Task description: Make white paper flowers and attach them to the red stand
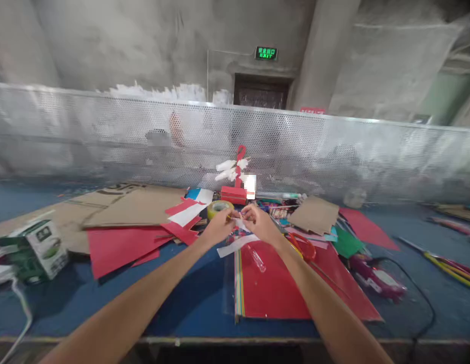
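Observation:
My left hand (220, 227) and my right hand (260, 224) meet at the middle of the table, fingers pinched close together. Between them is a small piece of white paper (241, 225), gripped from both sides; its exact shape is blurred. Just below, a longer white paper strip (237, 246) lies across the edge of a stack of red paper (275, 288). A clear plastic tube-like piece (256, 259) rests on that stack. Behind my left hand sits a roll of yellow tape (219, 207). Beyond my hands stands a red paper piece with white paper flowers (232, 171).
Cardboard (136, 207) and red sheets (125, 247) spread on the left, near a green-and-white box (41, 247). Right of my hands lie red-handled scissors (303, 246), a brown cardboard piece (314, 216) and a purple corded tool (377, 277). A perforated metal panel (314, 156) borders the table's back.

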The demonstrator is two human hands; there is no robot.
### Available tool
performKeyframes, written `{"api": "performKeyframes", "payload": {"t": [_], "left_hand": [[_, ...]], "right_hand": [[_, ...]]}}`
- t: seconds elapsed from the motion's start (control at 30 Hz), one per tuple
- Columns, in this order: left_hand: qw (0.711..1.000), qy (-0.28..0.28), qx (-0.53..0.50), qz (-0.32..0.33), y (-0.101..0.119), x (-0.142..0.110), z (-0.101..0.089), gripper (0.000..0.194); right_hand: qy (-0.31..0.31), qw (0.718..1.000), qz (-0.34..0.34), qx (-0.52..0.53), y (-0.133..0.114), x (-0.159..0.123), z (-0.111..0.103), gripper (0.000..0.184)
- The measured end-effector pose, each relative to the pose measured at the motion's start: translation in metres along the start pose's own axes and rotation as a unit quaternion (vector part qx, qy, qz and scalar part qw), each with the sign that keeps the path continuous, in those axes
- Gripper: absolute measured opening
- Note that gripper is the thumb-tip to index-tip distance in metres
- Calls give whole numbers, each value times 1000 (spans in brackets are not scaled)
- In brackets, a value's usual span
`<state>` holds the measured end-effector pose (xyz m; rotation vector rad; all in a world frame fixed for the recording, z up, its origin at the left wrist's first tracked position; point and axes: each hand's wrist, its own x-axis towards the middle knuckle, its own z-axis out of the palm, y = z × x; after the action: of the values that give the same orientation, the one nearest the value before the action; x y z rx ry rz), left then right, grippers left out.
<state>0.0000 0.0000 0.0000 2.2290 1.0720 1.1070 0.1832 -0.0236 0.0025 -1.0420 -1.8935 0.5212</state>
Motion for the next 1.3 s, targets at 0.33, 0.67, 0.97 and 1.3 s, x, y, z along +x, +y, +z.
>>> {"api": "performKeyframes", "payload": {"t": [0.33,0.67,0.97,1.3], "left_hand": [[999,-35,-4,18,-8,-1,0,25],[997,-57,5,45,-8,-2,-3,23],[997,-62,-36,25,-10,2,-4,12],[994,-54,-90,24,-17,7,-2,17]], "right_hand": [[1,998,-19,-52,-7,-2,-5,27],[-12,995,-18,-95,-13,-3,-6,25],[-36,995,-10,-89,-15,-5,-8,29],[-3,997,-6,-73,-7,-2,-7,22]]}}
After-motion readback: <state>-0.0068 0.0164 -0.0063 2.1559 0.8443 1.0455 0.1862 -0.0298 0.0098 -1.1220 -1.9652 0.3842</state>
